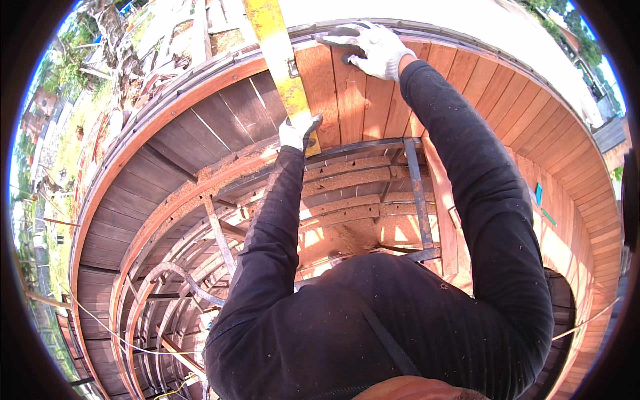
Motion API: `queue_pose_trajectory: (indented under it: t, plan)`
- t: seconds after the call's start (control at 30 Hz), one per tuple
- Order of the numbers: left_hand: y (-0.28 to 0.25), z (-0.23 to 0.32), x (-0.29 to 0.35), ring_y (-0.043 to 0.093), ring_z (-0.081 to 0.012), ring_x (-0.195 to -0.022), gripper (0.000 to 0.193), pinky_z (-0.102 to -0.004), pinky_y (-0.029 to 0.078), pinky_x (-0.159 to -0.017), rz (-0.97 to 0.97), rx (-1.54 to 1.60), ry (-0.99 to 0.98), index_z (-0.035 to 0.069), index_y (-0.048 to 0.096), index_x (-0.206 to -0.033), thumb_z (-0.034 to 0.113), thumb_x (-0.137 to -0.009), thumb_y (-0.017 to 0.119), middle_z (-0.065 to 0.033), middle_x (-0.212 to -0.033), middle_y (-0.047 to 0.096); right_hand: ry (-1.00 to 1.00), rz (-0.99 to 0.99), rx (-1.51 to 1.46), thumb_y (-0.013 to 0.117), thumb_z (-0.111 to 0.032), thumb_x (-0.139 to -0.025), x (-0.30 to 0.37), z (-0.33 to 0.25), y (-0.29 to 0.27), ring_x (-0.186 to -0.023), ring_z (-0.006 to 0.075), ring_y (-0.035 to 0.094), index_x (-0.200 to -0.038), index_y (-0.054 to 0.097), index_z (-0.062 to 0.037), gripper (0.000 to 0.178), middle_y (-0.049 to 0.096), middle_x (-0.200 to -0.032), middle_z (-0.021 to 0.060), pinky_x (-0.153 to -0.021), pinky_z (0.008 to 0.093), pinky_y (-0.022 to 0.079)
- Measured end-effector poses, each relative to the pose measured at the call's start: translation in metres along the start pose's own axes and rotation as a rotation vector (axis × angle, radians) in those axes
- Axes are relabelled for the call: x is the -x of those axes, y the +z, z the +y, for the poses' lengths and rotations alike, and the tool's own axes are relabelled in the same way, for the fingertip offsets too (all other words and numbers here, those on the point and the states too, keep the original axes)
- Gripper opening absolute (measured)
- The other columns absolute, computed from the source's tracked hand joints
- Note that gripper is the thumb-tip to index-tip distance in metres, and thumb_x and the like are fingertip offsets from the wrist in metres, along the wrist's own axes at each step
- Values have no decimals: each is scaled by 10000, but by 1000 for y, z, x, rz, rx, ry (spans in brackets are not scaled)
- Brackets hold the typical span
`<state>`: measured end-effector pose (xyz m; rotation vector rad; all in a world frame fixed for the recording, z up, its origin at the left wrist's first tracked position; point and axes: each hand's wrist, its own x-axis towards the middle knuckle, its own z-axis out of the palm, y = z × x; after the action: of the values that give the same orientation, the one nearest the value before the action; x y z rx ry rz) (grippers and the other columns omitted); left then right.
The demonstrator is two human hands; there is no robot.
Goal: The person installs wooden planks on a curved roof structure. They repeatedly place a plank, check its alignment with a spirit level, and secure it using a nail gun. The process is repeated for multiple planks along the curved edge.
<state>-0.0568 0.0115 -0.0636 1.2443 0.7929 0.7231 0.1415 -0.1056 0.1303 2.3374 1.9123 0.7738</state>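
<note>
A long yellow spirit level (279, 70), its paint scuffed and stained, lies across the curved wooden rim and reaches out past it at the top. My left hand (299, 133), in a white glove with grey fingertips, is closed round the near end of this level. Just right of the level, my right hand (377, 50) wears a matching glove. Its fingers are stretched out and spread over the outer edge of the reddish planks (350, 93); whether they press on the wood is hard to tell. Darker, weathered planks (233, 113) run on to the left of the level.
Curved ribs (200, 193) and struts, strewn with sawdust, fill the hollow below the planking. An upright metal bar (418, 190) stands inside. A grey hose (177, 270) curls at the left. Small green pieces (539, 194) lie on planks at the right. Trees and ground lie outside.
</note>
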Motion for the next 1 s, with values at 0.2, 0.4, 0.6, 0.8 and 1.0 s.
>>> queue_pose_trajectory:
  t: [0.2, 0.4, 0.6, 0.8, 1.0]
  plan:
    - [-2, -4, -3, 646, -152, -791, 516, -332, 546, -592, -22, 20, -7, 33, 629, -1052, 256, -665, 888, -46, -933, 661, -6, -16, -35, 526, -380, -939, 0, -1, -9, -1244, 334, 459, -1294, 563, -116, 443, 507, -1337, 174, -1086, 419, 349]
    - [-2, -3, -2, 650, -148, -801, 508, -328, 542, -584, -27, 15, -6, 41, 630, -1062, 252, -675, 881, -39, -940, 664, -18, 73, -25, 574, -324, -910, -1, 4, 7, -1125, 345, 529, -1241, 588, -82, 410, 562, -1228, 191, -1020, 423, 410]
    - [2, -2, -1, 645, -133, -732, 390, -303, 530, -558, -17, 39, 16, 49, 655, -1009, 189, -705, 856, -30, -873, 680, -31, 68, -63, 555, -349, -919, 1, 1, -4, -1190, 332, 489, -1272, 568, -102, 430, 533, -1281, 182, -1058, 419, 374]
    - [-6, -14, -10, 630, -119, -723, 462, -276, 520, -530, -59, 37, 75, 37, 648, -1019, 251, -680, 877, -32, -891, 665, 55, -142, -16, 503, -395, -943, -2, -7, -20, -1332, 314, 394, -1344, 522, -168, 460, 459, -1413, 155, -1131, 418, 303]
    - [-4, -6, -4, 634, -120, -727, 467, -278, 521, -539, -36, 22, 36, 38, 645, -1027, 254, -683, 875, -30, -887, 665, -23, 103, -75, 587, -340, -908, 3, -2, -7, -1106, 346, 543, -1235, 573, -46, 440, 589, -1175, 198, -1008, 420, 424]
